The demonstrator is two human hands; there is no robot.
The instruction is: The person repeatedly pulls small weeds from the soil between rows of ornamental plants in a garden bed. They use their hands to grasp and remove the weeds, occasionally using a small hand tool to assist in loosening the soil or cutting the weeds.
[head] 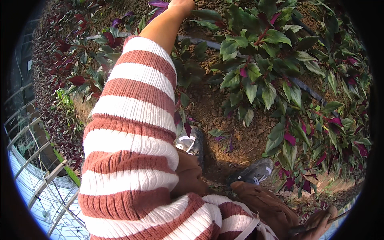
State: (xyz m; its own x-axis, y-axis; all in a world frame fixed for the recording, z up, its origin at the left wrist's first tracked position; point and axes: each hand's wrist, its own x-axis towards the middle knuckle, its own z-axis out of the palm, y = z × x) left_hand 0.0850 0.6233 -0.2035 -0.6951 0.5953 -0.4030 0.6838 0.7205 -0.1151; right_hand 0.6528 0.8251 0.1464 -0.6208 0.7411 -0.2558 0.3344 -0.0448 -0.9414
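Observation:
My left arm, in a brown-and-white striped knit sleeve (135, 105), stretches to the top of the view. My left hand (181, 4) is cut off by the upper edge, so its fingers are hidden. Purple leaves (159, 4) show just left of it, and green leaves lie to its right. Low at the right edge, my right hand (319, 220) is closed around a thin dark tool (340, 215), whose kind I cannot tell. Leafy plants with green tops and magenta undersides (264, 60) grow in front of me.
My dark shoes with white laces (195, 144) stand on brown soil (219, 120). A dark hose (207, 44) runs among the plants. A small purple-green sprig (222, 137) is on the ground between the rows. A frame of bars (45, 183) rises at far left.

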